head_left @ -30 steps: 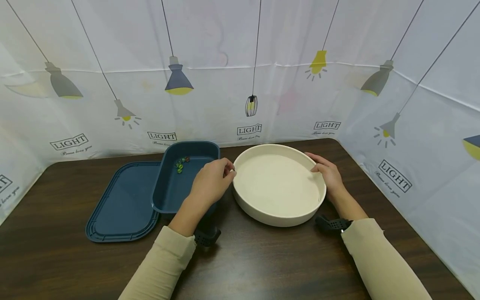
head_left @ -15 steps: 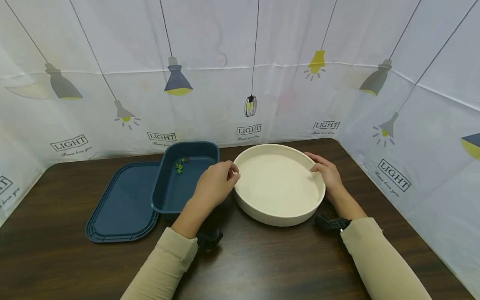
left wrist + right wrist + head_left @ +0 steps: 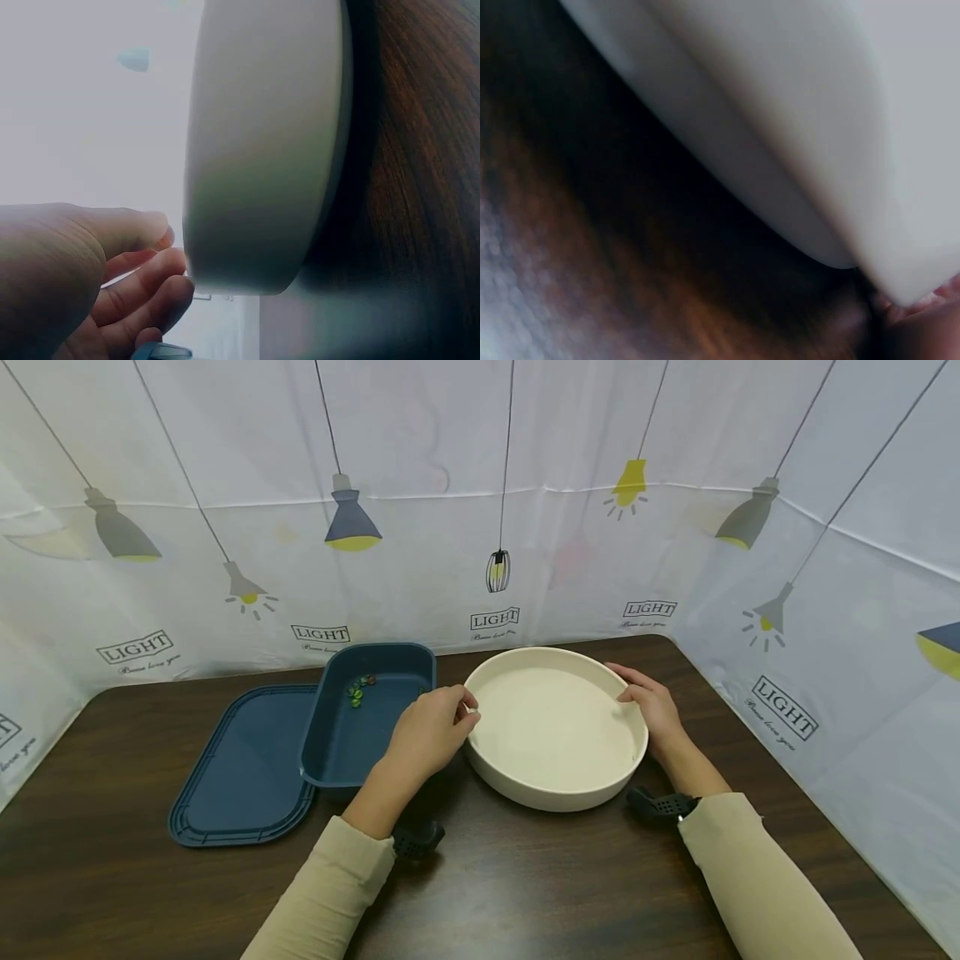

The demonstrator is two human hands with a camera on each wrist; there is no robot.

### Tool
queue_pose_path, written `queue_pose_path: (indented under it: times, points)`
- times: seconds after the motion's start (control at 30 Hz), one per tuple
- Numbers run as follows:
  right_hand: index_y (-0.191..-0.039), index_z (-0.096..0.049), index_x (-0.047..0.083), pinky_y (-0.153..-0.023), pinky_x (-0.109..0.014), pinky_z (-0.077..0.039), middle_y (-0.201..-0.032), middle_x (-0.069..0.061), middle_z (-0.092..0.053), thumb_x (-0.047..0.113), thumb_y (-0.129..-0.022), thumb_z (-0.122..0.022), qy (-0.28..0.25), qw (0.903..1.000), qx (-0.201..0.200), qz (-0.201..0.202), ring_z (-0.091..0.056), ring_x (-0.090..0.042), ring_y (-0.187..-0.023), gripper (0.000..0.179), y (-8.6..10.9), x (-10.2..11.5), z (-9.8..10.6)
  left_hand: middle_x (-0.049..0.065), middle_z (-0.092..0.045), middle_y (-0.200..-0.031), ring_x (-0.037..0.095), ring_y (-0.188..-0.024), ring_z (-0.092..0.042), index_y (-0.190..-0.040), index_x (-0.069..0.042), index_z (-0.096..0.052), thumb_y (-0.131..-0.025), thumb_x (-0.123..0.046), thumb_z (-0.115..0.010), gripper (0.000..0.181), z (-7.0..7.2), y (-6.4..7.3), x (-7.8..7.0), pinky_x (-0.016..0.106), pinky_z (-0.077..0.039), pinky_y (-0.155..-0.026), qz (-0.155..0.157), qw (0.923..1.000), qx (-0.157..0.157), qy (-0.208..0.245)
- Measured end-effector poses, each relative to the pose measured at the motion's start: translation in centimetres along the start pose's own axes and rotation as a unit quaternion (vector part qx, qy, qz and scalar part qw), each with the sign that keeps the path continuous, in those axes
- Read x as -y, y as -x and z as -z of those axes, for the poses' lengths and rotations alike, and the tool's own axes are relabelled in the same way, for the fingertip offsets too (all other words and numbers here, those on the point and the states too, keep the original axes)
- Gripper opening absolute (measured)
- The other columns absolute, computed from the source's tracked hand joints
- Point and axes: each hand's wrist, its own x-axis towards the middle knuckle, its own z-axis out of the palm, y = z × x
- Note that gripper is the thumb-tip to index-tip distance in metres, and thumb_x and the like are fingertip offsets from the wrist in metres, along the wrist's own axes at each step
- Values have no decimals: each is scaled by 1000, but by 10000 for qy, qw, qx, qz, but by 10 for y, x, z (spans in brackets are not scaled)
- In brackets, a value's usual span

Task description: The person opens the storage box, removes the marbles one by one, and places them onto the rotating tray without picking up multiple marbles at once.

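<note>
1. Cream-coloured and round, our bowl (image 3: 558, 722) stands upright on the brown bench (image 3: 510, 885), close to the far edge and toward the right-hand corner.
2. We have the right hand (image 3: 654, 703) at the bowl's right side, thumb over the rim, fingers outside: that grip is closed on the wall.
3. Our left hand (image 3: 432, 727) is at the left rim, fingers bent. In the left wrist view its thumb and forefinger pinch a small orange piece (image 3: 166, 238), probably a bead, though blur keeps us from being sure. Other fingertips seem to meet the bowl's outer wall.
4. Left of the bowl, near the far edge, we see a blue box (image 3: 333, 747) with small green and reddish beads (image 3: 356, 693) inside. A blue lid (image 3: 247, 768) lies flat beyond it, toward the left edge, partly covered by the box.
5. We judge the step in hand to be steadying the bowl with the right grip while the left works at the rim.
6. As we see it, the next move calls for a firm right hold, a light left pinch, and fingertips kept from knocking the rim.
</note>
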Motion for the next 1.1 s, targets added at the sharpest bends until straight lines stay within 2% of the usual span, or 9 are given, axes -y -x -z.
queue_pose_path:
  times: [1.1]
  points:
    - [-150, -49, 10, -85, -15, -55, -141, 2, -57, -7, -90, -43, 46, 10000, 17, 60, -60, -5, -115, 63, -2, -2, 1, -2, -67, -87, 14, -73, -57, -107, -16, -69, -98, -25, -68, 13, -1, 1, 0, 30, -47, -66, -84, 9999, 74, -54]
